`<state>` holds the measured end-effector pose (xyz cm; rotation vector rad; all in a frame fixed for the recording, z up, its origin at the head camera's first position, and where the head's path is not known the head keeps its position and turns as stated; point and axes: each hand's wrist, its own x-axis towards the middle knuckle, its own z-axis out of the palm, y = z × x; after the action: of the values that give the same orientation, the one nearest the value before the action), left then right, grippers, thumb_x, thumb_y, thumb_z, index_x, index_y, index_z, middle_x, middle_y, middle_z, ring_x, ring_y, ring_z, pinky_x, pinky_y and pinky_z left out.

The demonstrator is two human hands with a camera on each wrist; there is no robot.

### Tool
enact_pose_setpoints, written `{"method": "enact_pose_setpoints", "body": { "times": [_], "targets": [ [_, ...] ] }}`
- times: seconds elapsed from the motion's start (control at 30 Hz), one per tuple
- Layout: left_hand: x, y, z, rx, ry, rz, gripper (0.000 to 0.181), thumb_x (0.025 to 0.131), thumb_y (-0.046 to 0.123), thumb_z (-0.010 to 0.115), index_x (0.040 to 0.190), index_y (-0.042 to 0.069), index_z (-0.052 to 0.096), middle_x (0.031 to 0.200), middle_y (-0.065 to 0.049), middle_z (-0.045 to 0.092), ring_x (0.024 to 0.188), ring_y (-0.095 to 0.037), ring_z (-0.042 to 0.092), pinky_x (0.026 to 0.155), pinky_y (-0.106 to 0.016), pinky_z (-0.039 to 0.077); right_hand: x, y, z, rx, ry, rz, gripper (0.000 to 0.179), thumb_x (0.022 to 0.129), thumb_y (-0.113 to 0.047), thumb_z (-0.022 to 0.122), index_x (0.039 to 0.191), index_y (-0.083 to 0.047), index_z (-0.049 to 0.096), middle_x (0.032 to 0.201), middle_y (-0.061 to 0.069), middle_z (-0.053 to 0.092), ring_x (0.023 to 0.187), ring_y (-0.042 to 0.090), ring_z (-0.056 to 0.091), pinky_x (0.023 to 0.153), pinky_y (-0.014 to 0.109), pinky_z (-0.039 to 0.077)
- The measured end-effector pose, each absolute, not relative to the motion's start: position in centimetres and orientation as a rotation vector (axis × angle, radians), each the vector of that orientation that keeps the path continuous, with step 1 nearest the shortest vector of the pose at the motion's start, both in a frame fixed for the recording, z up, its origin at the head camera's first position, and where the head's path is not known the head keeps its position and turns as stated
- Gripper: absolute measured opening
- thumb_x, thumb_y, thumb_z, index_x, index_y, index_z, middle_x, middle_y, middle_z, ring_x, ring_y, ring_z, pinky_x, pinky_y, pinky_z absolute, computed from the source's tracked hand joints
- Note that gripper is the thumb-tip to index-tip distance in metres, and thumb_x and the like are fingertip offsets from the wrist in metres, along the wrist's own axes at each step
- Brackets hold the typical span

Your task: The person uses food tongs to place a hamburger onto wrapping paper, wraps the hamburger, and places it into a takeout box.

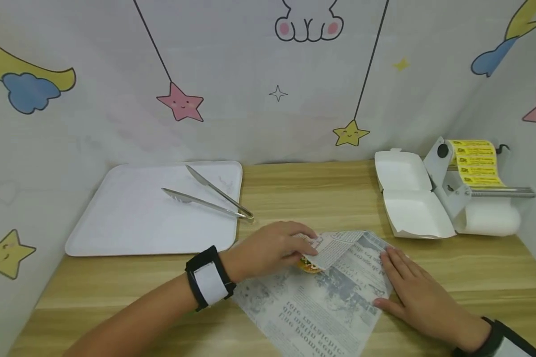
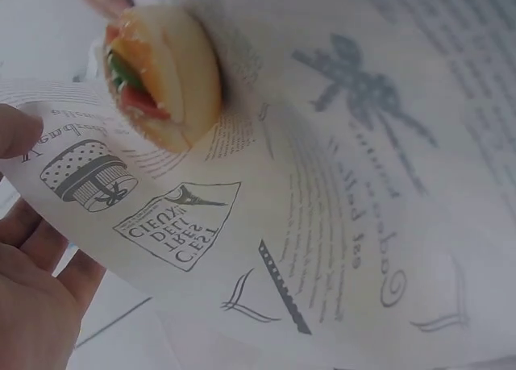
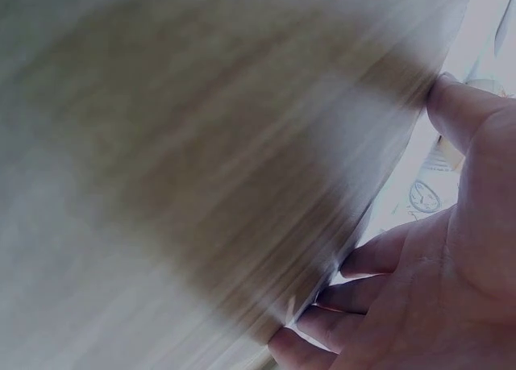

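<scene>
On the counter (image 1: 295,198), the filled bun (image 1: 309,267) is being partly covered by a folded flap of the printed paper (image 1: 335,307), its filling being turned toward the near side; from the left wrist, its long axis is being shown steep, nearly upright in view. And that flap is being pinched by the left hand (image 1: 268,250), the paper's right edge being touched by the right hand (image 1: 413,292), fingers straight!

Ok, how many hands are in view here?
2: the left hand, holding a folded flap of the printed paper partly over the filled bun; the right hand, resting at the paper's right edge.
</scene>
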<state>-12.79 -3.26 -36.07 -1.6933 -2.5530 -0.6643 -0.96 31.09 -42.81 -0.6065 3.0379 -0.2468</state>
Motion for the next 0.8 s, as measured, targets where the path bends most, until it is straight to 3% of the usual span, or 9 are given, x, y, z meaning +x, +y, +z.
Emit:
{"method": "enact_pose_setpoints", "body": {
  "times": [0.17,0.37,0.5,0.67,0.73,0.8],
  "targets": [
    [-11.0,-3.6,-37.4,-1.783,-2.537,-0.29,0.027,0.098,0.022,0.077,0.126,0.02,0.079,0.149,-0.002,0.064,0.142,-0.02,0.057,0.118,-0.036,0.046,-0.9,31.1,-42.6,-0.58,3.006,-0.256,0.098,0.094,-0.055,0.073,0.156,0.012,0.038,0.166,0.033,0.031,0.152,0.051,0.034,0.13,0.053,0.022],
    [-10.7,-3.7,-38.0,-1.785,-2.58,-0.23,0.03,0.103,0.039,0.069,0.127,0.022,0.078,0.154,-0.001,0.059,0.147,-0.022,0.051,0.119,-0.045,0.045,-1.6,31.2,-42.4,-0.591,2.989,-0.269,0.099,0.094,-0.054,0.074,0.156,0.013,0.037,0.165,0.035,0.03,0.151,0.054,0.033,0.118,0.065,0.036],
    [-10.9,-3.3,-38.1,-1.754,-2.555,-0.196,0.027,0.105,0.038,0.066,0.123,0.024,0.08,0.152,0.0,0.061,0.146,-0.022,0.052,0.118,-0.044,0.046,-2.1,31.0,-41.9,-0.582,2.987,-0.338,0.099,0.091,-0.049,0.08,0.155,0.014,0.038,0.165,0.038,0.027,0.151,0.056,0.032,0.114,0.069,0.037],
    [-10.8,-3.2,-38.4,-1.749,-2.557,-0.192,0.023,0.106,0.034,0.065,0.117,0.023,0.082,0.151,-0.001,0.061,0.146,-0.022,0.052,0.117,-0.046,0.047,-1.6,29.8,-40.8,-0.548,3.017,-0.388,0.098,0.086,-0.046,0.086,0.154,0.01,0.042,0.167,0.038,0.024,0.154,0.059,0.02,0.119,0.077,0.021],
    [-10.7,-3.2,-38.6,-1.751,-2.563,-0.203,0.023,0.106,0.033,0.065,0.116,0.022,0.082,0.152,-0.001,0.061,0.146,-0.022,0.052,0.117,-0.047,0.047,-0.8,28.8,-40.7,-0.633,3.03,-0.358,0.098,0.086,-0.052,0.083,0.156,0.005,0.044,0.168,0.034,0.026,0.156,0.056,0.019,0.127,0.07,0.009],
    [-10.5,-3.2,-38.7,-1.75,-2.564,-0.21,0.023,0.106,0.034,0.064,0.116,0.022,0.082,0.152,-0.001,0.061,0.146,-0.023,0.052,0.117,-0.047,0.047,0.2,27.6,-41.0,-0.796,3.023,-0.286,0.102,0.088,-0.064,0.075,0.16,0.0,0.04,0.17,0.029,0.026,0.16,0.048,0.014,0.132,0.054,-0.005]
  ]
}}
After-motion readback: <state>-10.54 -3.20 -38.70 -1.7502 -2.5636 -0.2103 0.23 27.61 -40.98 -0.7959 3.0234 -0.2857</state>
